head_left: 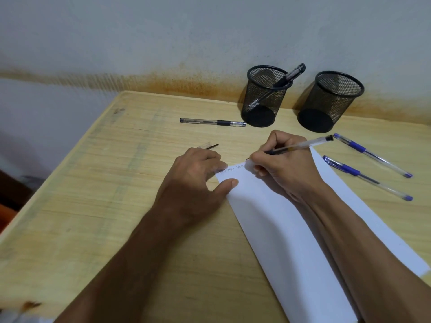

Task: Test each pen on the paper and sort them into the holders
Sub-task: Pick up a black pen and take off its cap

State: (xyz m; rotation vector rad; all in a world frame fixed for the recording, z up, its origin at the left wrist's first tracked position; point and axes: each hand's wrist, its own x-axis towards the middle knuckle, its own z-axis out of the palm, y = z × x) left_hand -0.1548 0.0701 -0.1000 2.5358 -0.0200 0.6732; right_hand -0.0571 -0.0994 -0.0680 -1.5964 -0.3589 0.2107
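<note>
Head view: one wide-angle frame, looking down on a wooden table (98,206) set against a stained wall (163,38).
Right hand (284,169): centre right of the frame, fingers curled round a clear pen (300,145), its tip down at the upper corner of the white paper (279,229) beside a line of small handwriting (231,169).
Left hand (198,178): centre of the frame, fingers bent, thumb and fingertips pressing the paper's left edge flat; it grasps nothing.
Pen cap (208,145): just above the left hand, partly hidden behind its knuckles.
Black pen (212,122): lies flat, upper centre, its tip near the base of the left holder (265,96).
Left holder contents: one dark pen (288,76) leaning out over the rim.
Right holder (330,101): upper right, beside the left one and apart from it; no pen shows inside.
Blue pens: two at the right, upper (373,155) and lower (368,178), roughly parallel, just off the paper's right edge.
Edges: table's left edge runs diagonally from lower left to upper centre; far edge meets the wall behind the holders.
Open room: bare wood across the left half of the table.
Cut off: paper's lower part and both forearms leave the bottom of the frame.
Hard to read: the handwriting is too small to make out.
</note>
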